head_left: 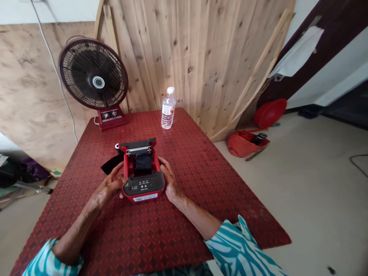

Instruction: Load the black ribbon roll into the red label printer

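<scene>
A small red and black printer [142, 180] sits on the red patterned tablecloth [201, 180], its lid [138, 145] tipped open toward the back and its black inner bay exposed. My left hand [110, 184] presses against the printer's left side. My right hand [169, 180] cups its right side. A flat black piece [110, 164] lies on the cloth just left of the printer, behind my left fingers.
A dark red table fan [94, 78] stands at the table's back left, its white cord running up the wall. A clear water bottle [168, 108] stands at the back centre. Wooden boards lean behind. A red helmet [270, 112] and red bag [244, 143] lie on the floor to the right.
</scene>
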`<action>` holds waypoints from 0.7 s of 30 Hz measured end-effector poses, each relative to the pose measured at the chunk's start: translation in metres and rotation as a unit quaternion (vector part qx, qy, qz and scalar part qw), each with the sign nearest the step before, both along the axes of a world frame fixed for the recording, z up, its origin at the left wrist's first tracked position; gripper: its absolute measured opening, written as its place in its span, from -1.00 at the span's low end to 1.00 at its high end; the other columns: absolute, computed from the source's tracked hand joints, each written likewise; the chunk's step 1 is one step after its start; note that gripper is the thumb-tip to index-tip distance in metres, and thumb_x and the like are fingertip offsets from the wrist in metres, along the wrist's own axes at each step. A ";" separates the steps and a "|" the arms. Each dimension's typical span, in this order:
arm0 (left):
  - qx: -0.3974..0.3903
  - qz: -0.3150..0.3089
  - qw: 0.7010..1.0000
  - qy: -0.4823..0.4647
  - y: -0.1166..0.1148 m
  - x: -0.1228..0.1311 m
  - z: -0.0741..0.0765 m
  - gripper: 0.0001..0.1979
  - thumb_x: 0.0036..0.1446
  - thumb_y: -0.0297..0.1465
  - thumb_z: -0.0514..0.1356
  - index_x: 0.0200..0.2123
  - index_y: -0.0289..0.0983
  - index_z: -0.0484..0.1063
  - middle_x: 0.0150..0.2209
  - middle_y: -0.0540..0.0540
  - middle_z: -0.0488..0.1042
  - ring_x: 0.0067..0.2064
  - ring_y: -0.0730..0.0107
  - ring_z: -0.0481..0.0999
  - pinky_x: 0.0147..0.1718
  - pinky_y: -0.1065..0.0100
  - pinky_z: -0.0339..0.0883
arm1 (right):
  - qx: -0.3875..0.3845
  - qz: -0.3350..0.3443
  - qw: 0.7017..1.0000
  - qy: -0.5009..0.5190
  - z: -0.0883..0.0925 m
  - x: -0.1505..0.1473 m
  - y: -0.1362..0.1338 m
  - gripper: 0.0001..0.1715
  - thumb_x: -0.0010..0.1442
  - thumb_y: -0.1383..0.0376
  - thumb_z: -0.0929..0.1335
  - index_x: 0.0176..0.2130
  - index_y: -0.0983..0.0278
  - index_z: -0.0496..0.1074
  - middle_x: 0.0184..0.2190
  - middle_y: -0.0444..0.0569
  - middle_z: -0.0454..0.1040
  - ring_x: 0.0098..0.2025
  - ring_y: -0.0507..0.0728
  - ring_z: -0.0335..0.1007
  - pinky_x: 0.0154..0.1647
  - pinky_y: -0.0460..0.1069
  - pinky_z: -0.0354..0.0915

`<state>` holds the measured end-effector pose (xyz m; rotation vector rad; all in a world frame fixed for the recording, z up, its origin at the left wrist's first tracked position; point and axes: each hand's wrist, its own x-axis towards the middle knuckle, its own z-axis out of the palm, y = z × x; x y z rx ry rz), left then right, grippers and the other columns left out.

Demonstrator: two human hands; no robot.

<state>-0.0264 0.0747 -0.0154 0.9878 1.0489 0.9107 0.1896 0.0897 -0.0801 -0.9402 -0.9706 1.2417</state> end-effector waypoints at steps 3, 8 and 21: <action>0.004 -0.011 1.000 0.006 0.000 -0.001 0.001 -0.08 -0.05 -0.20 0.36 0.33 -0.19 0.04 -0.37 -0.03 0.50 -0.54 0.49 0.35 -0.61 0.49 0.21 | 0.002 -0.002 1.000 0.000 0.000 0.000 0.001 -0.49 0.20 -0.05 0.31 0.08 0.05 0.42 0.09 -0.12 0.46 0.20 0.18 0.27 0.21 0.14 0.19; 0.034 -0.008 0.997 0.072 -0.004 -0.002 0.011 -0.10 -0.02 -0.16 0.35 0.32 -0.24 0.05 -0.46 0.04 0.42 -0.54 0.47 0.33 -0.57 0.45 0.16 | 0.008 0.007 1.000 0.006 0.001 0.000 0.003 -0.53 0.20 -0.04 0.31 0.06 0.03 0.43 0.07 -0.11 0.46 0.19 0.19 0.27 0.24 0.16 0.15; 0.293 -0.043 0.666 0.685 0.040 0.019 0.064 -0.62 0.24 -0.17 0.03 -0.12 -0.18 0.57 -0.14 -0.20 0.60 -0.21 0.03 0.58 -0.35 0.27 0.27 | 0.069 -0.012 0.997 -0.009 0.005 0.001 0.008 -0.62 0.23 0.01 0.32 0.01 0.00 0.46 0.04 -0.12 0.43 0.17 0.16 0.27 0.28 0.13 0.08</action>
